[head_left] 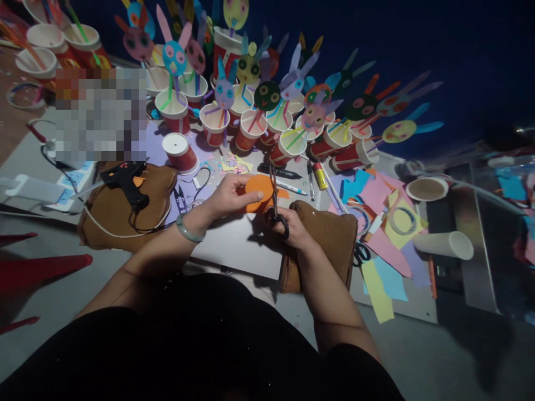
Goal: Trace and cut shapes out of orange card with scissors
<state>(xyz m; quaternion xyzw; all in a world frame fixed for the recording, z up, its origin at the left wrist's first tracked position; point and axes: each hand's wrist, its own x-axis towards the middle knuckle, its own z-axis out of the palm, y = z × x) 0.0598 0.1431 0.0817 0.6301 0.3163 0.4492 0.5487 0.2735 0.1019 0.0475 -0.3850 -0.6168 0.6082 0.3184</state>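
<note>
My left hand [234,195] pinches a round piece of orange paper [256,186] between thumb and fingers, above the front of the table. In my right hand [292,225] is a pair of scissors [275,206] with black handles, its blades pointing away from me. The blades lie at the right edge of the orange paper, and a narrower orange part shows just past them. Whether the blades are touching the paper I cannot tell. A bangle [190,228] circles my left wrist.
Paper cups with paper rabbit heads [173,57] crowd the back. A glue gun [127,181] lies on a brown cushion [102,223] at left; another brown cushion [334,234] is under my right forearm. Coloured paper scraps [387,262], a tape roll [403,220] and markers [280,171] lie around.
</note>
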